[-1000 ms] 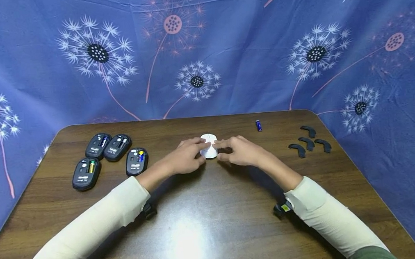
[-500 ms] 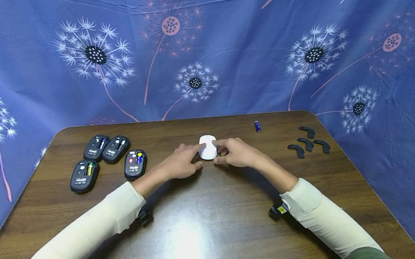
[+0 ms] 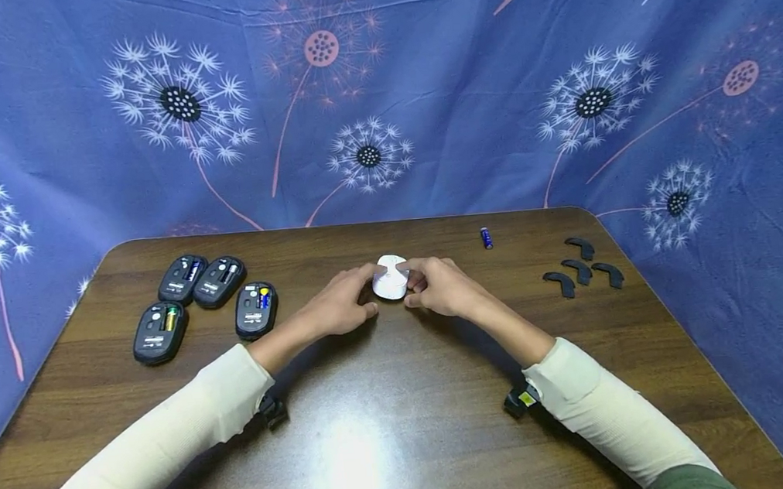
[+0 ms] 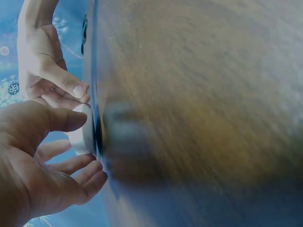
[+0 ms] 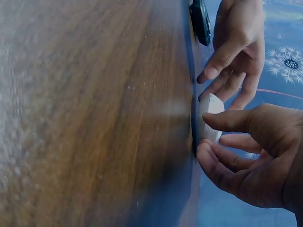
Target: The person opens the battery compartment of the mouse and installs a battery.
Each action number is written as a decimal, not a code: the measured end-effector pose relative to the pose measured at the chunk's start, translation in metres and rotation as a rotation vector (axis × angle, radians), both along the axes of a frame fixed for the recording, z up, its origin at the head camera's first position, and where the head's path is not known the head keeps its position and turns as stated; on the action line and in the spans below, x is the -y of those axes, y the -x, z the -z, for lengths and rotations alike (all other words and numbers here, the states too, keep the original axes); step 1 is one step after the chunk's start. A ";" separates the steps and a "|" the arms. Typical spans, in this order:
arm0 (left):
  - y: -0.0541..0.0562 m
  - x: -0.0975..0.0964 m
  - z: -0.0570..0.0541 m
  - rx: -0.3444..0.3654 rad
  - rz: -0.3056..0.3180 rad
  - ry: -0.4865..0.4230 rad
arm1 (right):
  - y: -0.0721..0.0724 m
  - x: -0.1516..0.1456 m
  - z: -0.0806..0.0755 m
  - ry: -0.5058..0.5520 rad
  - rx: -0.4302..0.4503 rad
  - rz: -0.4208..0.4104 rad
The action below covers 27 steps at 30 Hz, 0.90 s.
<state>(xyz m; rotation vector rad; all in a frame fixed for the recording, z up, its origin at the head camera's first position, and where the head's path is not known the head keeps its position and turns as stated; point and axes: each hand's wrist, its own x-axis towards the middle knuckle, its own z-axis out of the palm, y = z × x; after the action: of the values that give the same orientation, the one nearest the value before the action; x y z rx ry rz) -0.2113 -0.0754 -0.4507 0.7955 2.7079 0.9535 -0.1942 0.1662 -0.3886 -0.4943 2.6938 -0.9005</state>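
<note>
A white, rounded thing (image 3: 391,284), shaped like a computer mouse lying top side up, sits at mid table between both hands. My left hand (image 3: 342,301) touches its left side with an extended index finger, and the thumb stands apart from it. From the other side my right hand (image 3: 442,285) lays an index finger on it, with the thumb close to its near right edge. Seen from the right wrist, the white mouse (image 5: 214,111) shows a finely ribbed side, partly covered by the right thumb. Fingers hide parts of it in every view.
Several black computer mice (image 3: 160,332) lie upside down at the left, their battery bays uncovered with batteries showing. A blue battery (image 3: 486,238) lies at the back right. Several small black curved pieces (image 3: 582,272) are grouped farther right. A patterned blue cloth (image 3: 464,114) hangs behind the table.
Both hands shift slightly on the white mouse, and their fingers reposition at its sides. It looks lower and wider than a second ago. Everything else on the table stays in place.
</note>
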 end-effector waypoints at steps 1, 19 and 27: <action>0.005 0.000 0.007 -0.021 -0.014 -0.017 | 0.000 0.000 -0.001 0.001 -0.011 0.001; -0.024 -0.009 -0.063 -0.015 -0.163 -0.158 | -0.002 -0.004 0.000 0.114 -0.202 -0.049; -0.022 -0.005 -0.067 -0.045 -0.182 -0.168 | -0.002 -0.006 0.002 0.204 -0.229 -0.027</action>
<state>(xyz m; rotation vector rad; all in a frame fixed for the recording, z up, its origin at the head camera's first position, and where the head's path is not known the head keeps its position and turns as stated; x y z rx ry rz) -0.1898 -0.0706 -0.3842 0.6111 2.8053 1.2308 -0.1917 0.1723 -0.3907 -0.7155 2.8008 -1.1842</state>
